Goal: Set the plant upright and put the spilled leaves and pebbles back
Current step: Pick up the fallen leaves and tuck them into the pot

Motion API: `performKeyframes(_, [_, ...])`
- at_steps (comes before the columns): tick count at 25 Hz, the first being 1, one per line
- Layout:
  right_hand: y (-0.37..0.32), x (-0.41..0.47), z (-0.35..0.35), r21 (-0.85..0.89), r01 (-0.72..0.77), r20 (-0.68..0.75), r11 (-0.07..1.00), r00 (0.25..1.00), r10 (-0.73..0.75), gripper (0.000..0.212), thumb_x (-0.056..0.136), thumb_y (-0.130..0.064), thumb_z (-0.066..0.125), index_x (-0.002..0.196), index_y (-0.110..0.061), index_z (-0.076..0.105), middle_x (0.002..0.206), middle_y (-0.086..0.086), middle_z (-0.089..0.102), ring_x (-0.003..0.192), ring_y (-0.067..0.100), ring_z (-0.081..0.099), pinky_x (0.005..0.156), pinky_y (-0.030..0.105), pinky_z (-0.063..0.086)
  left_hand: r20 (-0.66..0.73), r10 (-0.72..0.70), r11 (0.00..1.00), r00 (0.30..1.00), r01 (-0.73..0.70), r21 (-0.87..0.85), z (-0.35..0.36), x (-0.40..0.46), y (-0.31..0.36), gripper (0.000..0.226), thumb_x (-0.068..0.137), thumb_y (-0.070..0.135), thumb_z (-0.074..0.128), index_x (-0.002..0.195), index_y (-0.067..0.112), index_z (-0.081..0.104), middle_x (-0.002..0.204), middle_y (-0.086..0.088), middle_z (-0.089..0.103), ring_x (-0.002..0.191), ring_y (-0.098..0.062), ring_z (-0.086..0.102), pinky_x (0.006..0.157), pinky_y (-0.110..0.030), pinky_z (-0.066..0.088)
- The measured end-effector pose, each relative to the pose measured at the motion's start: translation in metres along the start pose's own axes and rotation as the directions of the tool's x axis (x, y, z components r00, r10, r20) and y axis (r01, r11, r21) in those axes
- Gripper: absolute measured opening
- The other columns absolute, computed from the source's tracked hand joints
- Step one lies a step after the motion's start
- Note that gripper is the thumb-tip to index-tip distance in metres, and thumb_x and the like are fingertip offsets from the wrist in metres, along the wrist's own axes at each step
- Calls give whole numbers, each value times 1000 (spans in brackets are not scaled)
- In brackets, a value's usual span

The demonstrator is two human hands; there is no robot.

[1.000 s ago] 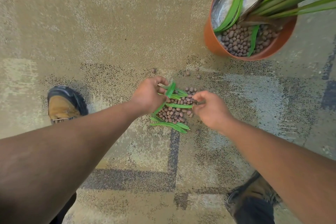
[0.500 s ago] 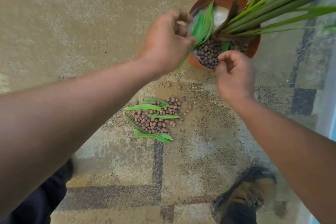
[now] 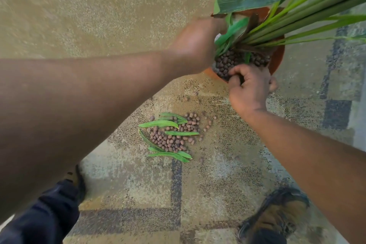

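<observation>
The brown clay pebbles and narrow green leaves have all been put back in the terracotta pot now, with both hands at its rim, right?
Not all. The head view shows a pile of brown clay pebbles and narrow green leaves lying on the carpet. Both the left hand and right hand are at the terracotta pot.

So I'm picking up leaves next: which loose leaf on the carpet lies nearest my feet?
The long leaf at the bottom edge of the pebble pile, lying crosswise. The other spilled leaves lie farther up, towards the pot.
</observation>
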State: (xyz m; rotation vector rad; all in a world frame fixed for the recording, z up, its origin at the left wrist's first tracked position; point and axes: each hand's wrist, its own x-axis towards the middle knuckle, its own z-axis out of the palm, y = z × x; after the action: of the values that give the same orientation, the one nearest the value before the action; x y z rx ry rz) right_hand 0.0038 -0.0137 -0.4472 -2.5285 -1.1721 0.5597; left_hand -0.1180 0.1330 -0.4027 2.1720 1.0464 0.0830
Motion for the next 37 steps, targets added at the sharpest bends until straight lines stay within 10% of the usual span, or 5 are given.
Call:
performKeyframes(8, [-19,-39,0,-3,167,-110,986,980,-167,10,87,-20,52,94,-27,54,121,-5,54,123,19,44,91,30,17,277,-201,979,940,189,70,34,-110,-68,32,91,-6,61,116,14,63,121,1,55,113,-19,53,100,-24,43])
performKeyframes(16, [-16,-133,63,-188,212,866,959,496,61,40,87,-22,76,124,-20,63,161,3,22,147,32,28,124,62,19,605,-400,914,688,255,314,67,-185,-108,59,85,-4,65,132,32,64,147,-1,39,135,-24,41,114,-41,40])
performKeyframes(27, [13,-146,76,-199,369,831,908,555,-43,50,87,7,69,134,-7,59,139,4,28,98,14,49,77,29,59,526,-367,930,767,286,232,72,-198,-121,55,90,-2,67,139,19,61,138,2,48,122,-17,57,94,-17,51])
performKeyframes(32, [8,-152,71,-144,295,750,945,655,-90,26,94,-1,66,118,-10,69,125,0,45,100,11,55,92,28,58,552,-357,932,754,250,261,76,-203,-119,55,89,-3,66,140,18,59,134,1,50,126,-19,52,104,-26,50])
performKeyframes(37, [1,-147,44,-42,30,597,999,802,0,22,94,-8,66,80,-24,60,118,-8,54,101,11,58,98,26,55,442,-417,906,794,323,274,67,-206,-117,23,96,3,60,109,16,72,107,-3,65,91,-15,68,66,-20,60])
